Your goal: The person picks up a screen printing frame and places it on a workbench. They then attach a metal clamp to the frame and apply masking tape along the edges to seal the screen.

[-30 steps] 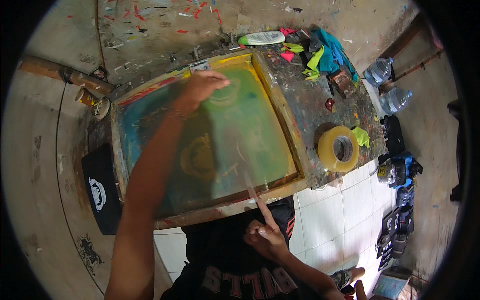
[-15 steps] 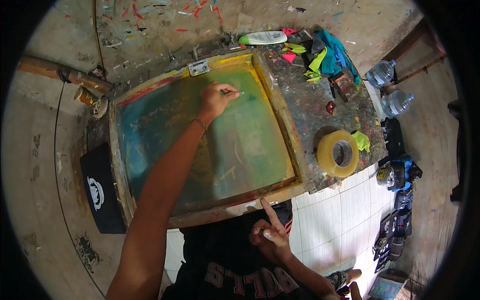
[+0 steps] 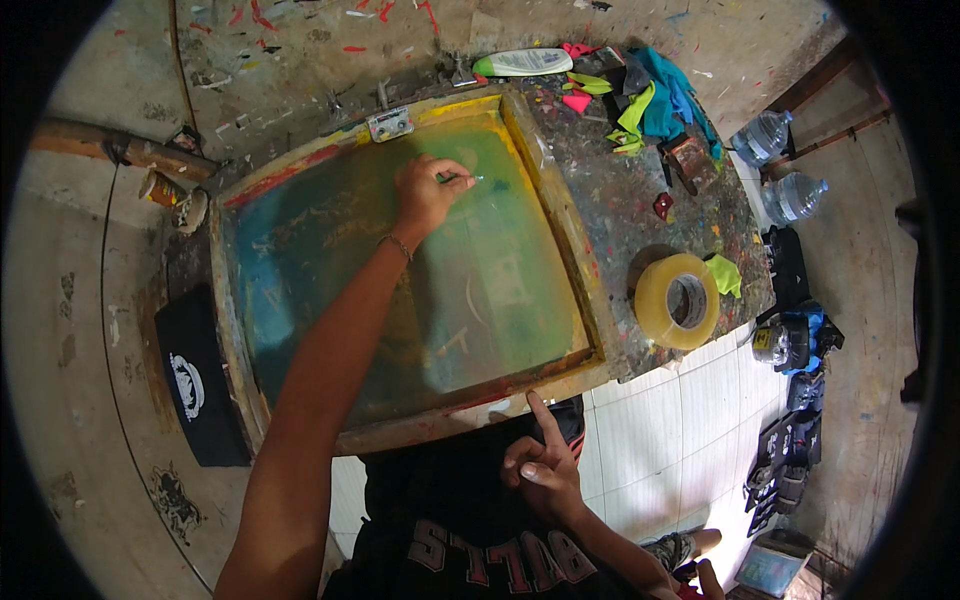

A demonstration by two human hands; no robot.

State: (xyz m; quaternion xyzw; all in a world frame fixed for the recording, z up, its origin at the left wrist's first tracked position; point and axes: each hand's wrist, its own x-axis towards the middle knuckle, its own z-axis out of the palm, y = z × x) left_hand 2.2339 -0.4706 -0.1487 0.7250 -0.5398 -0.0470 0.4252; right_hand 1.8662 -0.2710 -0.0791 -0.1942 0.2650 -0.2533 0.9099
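Note:
A wooden-framed printing screen [image 3: 583,376] with a blue-green, paint-stained mesh lies on the table in front of me. My left hand [image 3: 428,193] is over the far part of the mesh, closed in a pinch. Something small with a pale tip shows at its fingertips, too small to name. My right hand [image 3: 545,468] is by the frame's near edge, palm partly turned up. Its index finger points out to the frame edge and seems to touch it, the other fingers half curled with nothing in them. A metal hinge clamp [image 3: 390,124] sits on the screen's far edge.
On the paint-spattered table [image 3: 610,225] to the right are a tape roll [image 3: 655,305], coloured cloth scraps [image 3: 660,110] and a white-green bottle [image 3: 524,63]. Black fabric with a white print [image 3: 190,390] hangs at the left. Water bottles [image 3: 795,197] stand far right.
The whole view has shifted slightly. My left hand keeps nearly the same place over the mesh, still pinched. The right index finger has slid a little to the right along the frame edge.

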